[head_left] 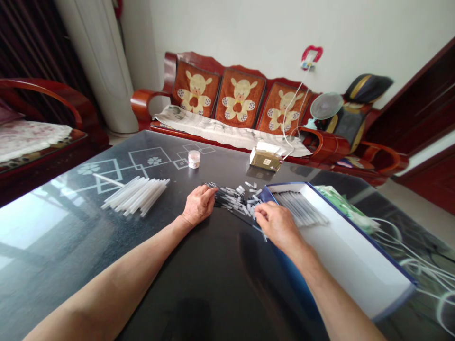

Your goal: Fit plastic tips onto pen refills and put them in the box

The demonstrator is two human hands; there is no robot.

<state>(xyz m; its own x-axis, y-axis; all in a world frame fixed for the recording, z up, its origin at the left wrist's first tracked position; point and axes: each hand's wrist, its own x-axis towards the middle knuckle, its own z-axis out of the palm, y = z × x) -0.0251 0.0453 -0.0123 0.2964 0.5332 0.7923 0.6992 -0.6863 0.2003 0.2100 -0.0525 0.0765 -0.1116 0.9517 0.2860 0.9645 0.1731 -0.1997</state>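
My left hand (199,204) is closed at the left end of a loose pile of small black and whitish pen parts (232,198). Its thumb and forefinger are pinched together; what they hold, if anything, is too small to make out. At the pile's right end, my right hand (275,221) has its fingertips pressed together by the small whitish caps (250,208). Anything in that pinch is hidden. Below its fingers shows a thin dark stick with a pale tip (265,235). To the left lies a stack of white tubes (137,195).
A blue-edged white box (359,265) on the right holds a row of clear, slim tubes (300,207). Behind it are a green packet (343,203) and white cables (419,265). A small round tub (194,159) and a tissue box (265,158) stand farther back.
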